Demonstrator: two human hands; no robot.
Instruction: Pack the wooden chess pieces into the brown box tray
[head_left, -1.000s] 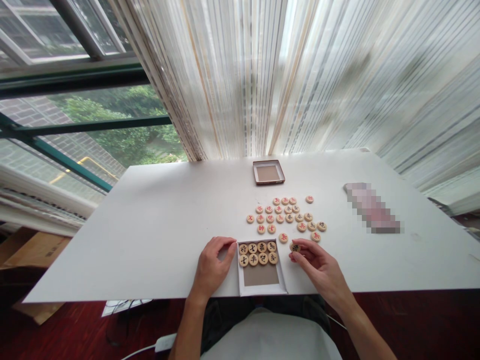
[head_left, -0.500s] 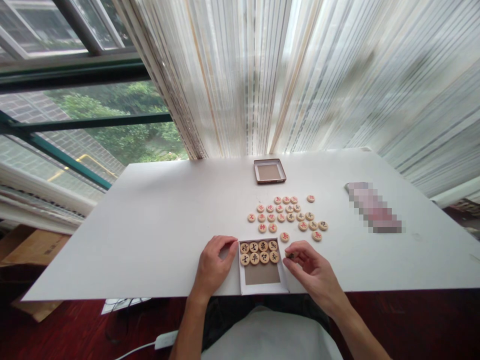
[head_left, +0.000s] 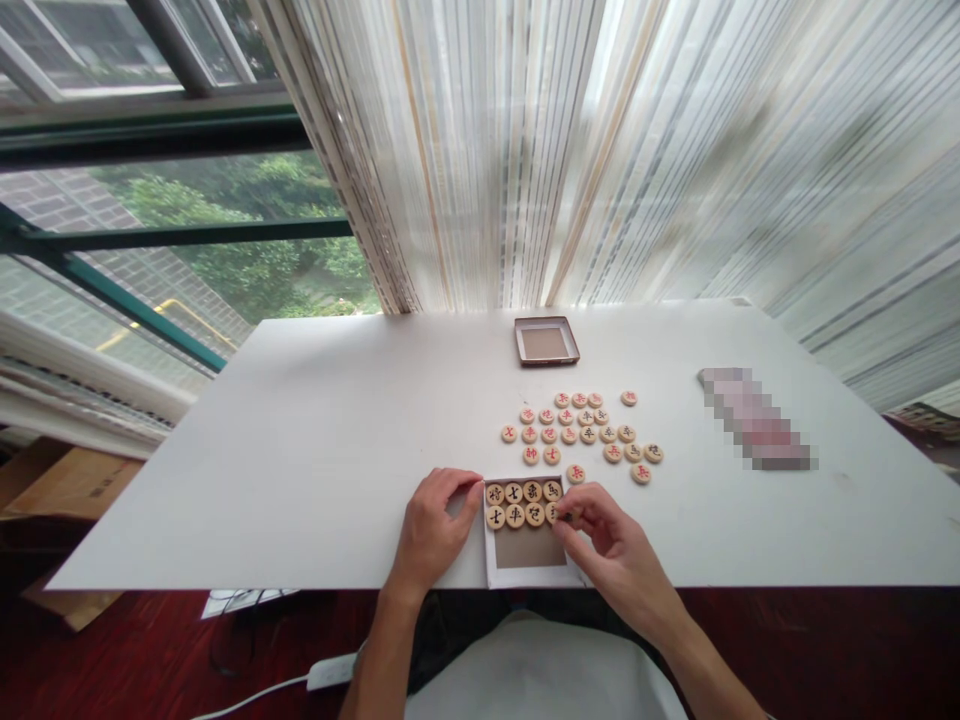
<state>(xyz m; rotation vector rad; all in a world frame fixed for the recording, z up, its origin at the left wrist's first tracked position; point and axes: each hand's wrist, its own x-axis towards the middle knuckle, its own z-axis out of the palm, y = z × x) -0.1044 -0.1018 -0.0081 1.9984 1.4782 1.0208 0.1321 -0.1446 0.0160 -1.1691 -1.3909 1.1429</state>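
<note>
A shallow white-edged box lies at the table's near edge. Inside, round wooden Chinese chess pieces with black characters fill two rows at its far end, and its brown floor shows in front of them. My left hand is at the box's far left corner, thumb and forefinger closed on the edge there. Over the box's right side, my right hand pinches another Chinese chess piece, mostly hidden by the fingers. Its fingertips partly cover the rightmost piece of the second row.
Beyond the box, several loose pieces with red or black characters are spread on the white table. A brown-rimmed box lid lies farther back. At right is a blurred-out pinkish object. Curtains hang behind the table.
My right hand has moved left with its piece, from beside the box to over its right side. My left hand stays at the corner. The view has shifted slightly.
</note>
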